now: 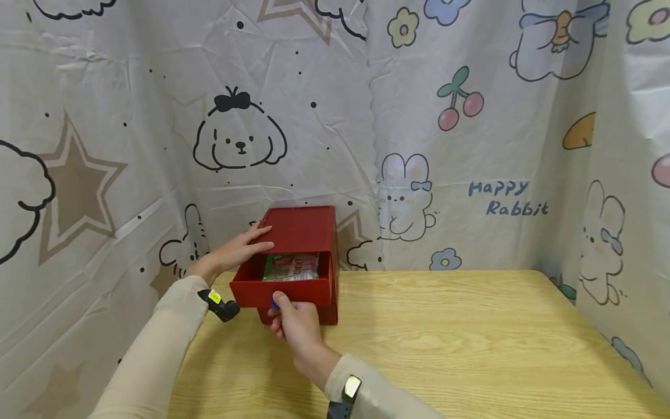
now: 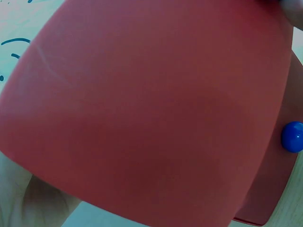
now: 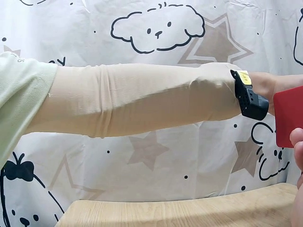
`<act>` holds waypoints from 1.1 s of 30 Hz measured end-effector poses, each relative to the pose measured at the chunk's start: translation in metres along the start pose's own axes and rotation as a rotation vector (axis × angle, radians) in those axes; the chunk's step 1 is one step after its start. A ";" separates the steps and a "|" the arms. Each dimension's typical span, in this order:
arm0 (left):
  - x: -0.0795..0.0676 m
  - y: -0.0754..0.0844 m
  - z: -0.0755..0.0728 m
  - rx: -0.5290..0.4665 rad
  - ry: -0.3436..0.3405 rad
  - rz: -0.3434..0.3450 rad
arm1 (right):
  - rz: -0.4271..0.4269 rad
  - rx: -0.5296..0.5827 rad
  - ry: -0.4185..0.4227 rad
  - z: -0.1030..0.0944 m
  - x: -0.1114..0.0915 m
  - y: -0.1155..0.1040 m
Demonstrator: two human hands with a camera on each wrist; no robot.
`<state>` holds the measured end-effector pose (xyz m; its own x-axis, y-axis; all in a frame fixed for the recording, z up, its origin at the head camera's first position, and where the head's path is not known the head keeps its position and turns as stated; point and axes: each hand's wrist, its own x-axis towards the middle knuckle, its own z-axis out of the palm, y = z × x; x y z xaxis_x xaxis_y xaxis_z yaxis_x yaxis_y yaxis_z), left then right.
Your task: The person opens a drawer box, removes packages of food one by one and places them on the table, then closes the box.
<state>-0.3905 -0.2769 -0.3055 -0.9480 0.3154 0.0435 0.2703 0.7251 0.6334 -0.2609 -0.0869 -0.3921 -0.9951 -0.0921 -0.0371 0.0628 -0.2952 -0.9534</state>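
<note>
A red two-drawer box (image 1: 300, 230) stands at the back of the table, its upper drawer (image 1: 282, 294) pulled partway out. Inside that drawer lies a green and pink printed packet (image 1: 293, 267). My left hand (image 1: 238, 250) rests with extended fingers on the left edge of the box's top. At the drawer front, my right hand (image 1: 300, 329) pinches a blue knob (image 1: 274, 304), mostly covered by the thumb and fingers. The left wrist view is filled by a red drawer panel (image 2: 156, 113), with another blue knob (image 2: 293, 137) on the lower drawer front.
The wooden table (image 1: 445, 337) extends to the right of the box and toward me. Behind and along both sides hangs a printed white curtain (image 1: 335, 128). The left forearm's beige sleeve (image 3: 142, 99) crosses the right wrist view.
</note>
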 end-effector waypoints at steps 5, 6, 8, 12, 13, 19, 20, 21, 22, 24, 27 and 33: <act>0.002 0.000 0.000 -0.007 -0.006 0.005 | -0.004 -0.003 -0.001 0.000 -0.005 -0.003; 0.002 0.000 0.000 -0.009 -0.008 0.005 | -0.004 -0.006 0.000 0.000 -0.006 -0.003; 0.003 0.000 -0.001 -0.012 -0.012 0.006 | -0.001 -0.013 0.002 0.000 -0.008 -0.004; 0.002 0.000 -0.001 -0.018 -0.014 0.002 | 0.012 -0.019 0.008 0.000 -0.011 -0.004; 0.002 0.000 -0.001 -0.020 -0.014 0.002 | 0.016 -0.019 0.008 0.000 -0.011 -0.004; 0.002 0.000 0.000 -0.033 -0.019 -0.005 | 0.027 -0.015 0.009 0.000 -0.017 -0.004; 0.001 0.001 0.000 -0.032 -0.022 -0.009 | 0.029 -0.013 0.010 0.000 -0.018 -0.004; 0.001 0.001 0.000 -0.033 -0.025 -0.015 | 0.033 -0.012 0.011 0.000 -0.020 -0.003; 0.001 0.001 0.000 -0.032 -0.029 -0.020 | 0.037 -0.011 0.011 0.000 -0.021 -0.003; 0.001 0.001 0.000 -0.030 -0.038 -0.029 | 0.046 -0.012 0.010 0.000 -0.022 -0.003; 0.000 0.000 -0.001 -0.031 -0.041 -0.035 | 0.060 -0.020 0.004 0.000 -0.025 -0.003; 0.001 -0.001 -0.001 -0.029 -0.035 -0.019 | 0.077 -0.031 0.000 -0.001 -0.029 -0.004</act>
<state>-0.3916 -0.2782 -0.3056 -0.9463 0.3232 0.0042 0.2465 0.7132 0.6562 -0.2326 -0.0823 -0.3876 -0.9874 -0.1133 -0.1109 0.1369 -0.2573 -0.9566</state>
